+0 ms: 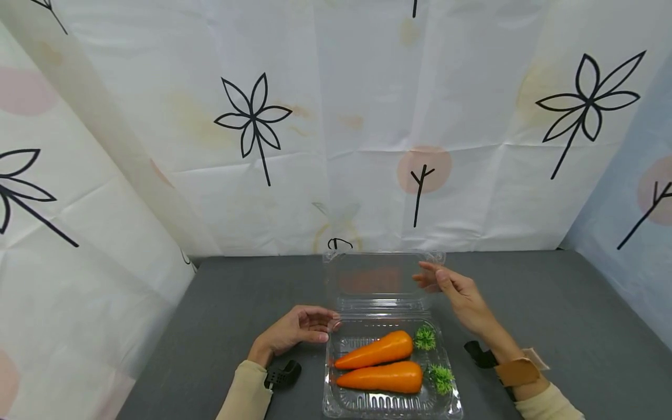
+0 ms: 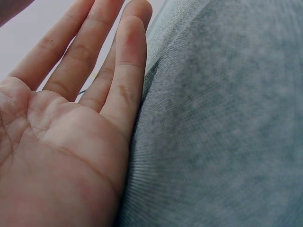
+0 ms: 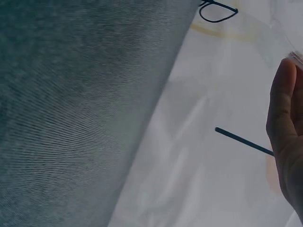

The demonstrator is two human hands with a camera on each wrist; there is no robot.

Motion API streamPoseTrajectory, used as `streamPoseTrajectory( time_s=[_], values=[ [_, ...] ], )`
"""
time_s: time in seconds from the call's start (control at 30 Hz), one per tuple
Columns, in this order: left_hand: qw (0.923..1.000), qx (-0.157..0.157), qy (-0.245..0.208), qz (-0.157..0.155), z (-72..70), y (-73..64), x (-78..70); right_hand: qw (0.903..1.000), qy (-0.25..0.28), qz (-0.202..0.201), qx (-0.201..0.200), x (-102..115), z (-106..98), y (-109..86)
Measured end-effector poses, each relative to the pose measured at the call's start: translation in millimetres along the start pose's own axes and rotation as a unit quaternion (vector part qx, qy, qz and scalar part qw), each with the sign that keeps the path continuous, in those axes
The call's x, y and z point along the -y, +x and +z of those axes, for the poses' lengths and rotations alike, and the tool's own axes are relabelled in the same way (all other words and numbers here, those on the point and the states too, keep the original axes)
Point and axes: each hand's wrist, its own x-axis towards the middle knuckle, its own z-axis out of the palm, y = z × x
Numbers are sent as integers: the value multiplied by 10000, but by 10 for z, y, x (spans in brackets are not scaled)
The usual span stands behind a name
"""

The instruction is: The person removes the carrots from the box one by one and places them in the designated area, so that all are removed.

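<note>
In the head view a clear plastic clamshell box (image 1: 343, 402) lies with its lid raised. Two orange carrots (image 1: 380, 376) rest side by side in its base, tips to the left. Small green leafy tufts (image 1: 425, 338) sit at their thick ends. My left hand (image 1: 299, 329) is at the box's back left corner, fingertips at the rim; the left wrist view shows its fingers (image 2: 124, 71) fairly straight. My right hand (image 1: 462, 294) pinches the right edge of the clear lid (image 1: 378, 280). Its thumb meets a plastic edge (image 3: 296, 57) in the right wrist view.
The box stands on a dark grey tabletop (image 1: 247, 286). Behind it hangs a white cloth (image 1: 341, 87) printed with flowers and twigs, and more cloth closes off both sides. Black wrist straps (image 1: 283, 374) circle the wrists.
</note>
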Motion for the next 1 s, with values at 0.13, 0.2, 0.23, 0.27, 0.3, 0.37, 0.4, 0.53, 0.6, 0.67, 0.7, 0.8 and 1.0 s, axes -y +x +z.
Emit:
streamPoseTrajectory(
  time_s=[0.13,0.2,0.23,0.27,0.3,0.37,0.4,0.53,0.6,0.67,0.7,0.8,1.0],
  values=[
    [10000,-14,5,-20,1,-4,-1,9998,-57,175,83,-53,7,-21],
    [10000,-39,-17,-55,1,-6,1,9993,-134,301,167,-68,3,-30],
    [10000,-53,-29,-74,1,-7,2,9989,-164,395,215,-76,2,-34],
    [9999,-61,-38,-85,0,-8,3,9982,-214,499,258,-85,0,-39],
    [9999,-74,-42,-91,-1,-8,5,9972,-273,610,322,-95,0,-43],
    [9999,-74,-50,-92,-2,-10,10,9945,-393,861,446,-118,-1,-54],
    [9999,-68,-41,-76,-2,-12,11,9929,-441,977,515,-131,0,-60],
    [10000,-14,7,22,1,-14,24,9863,-469,1428,674,-175,-3,-78],
    [10000,1,31,71,2,-12,29,9818,-447,1697,730,-181,-6,-82],
    [10000,6,30,82,3,-8,30,9765,-432,1951,803,-185,-11,-88],
    [10000,4,25,75,3,-6,28,9734,-454,2081,847,-185,-14,-92],
    [10000,-5,-10,29,2,1,20,9657,-552,2328,1007,-184,-18,-106],
    [10000,19,-61,-11,-3,0,13,9568,-755,2574,1122,-181,-18,-106]
  ],
)
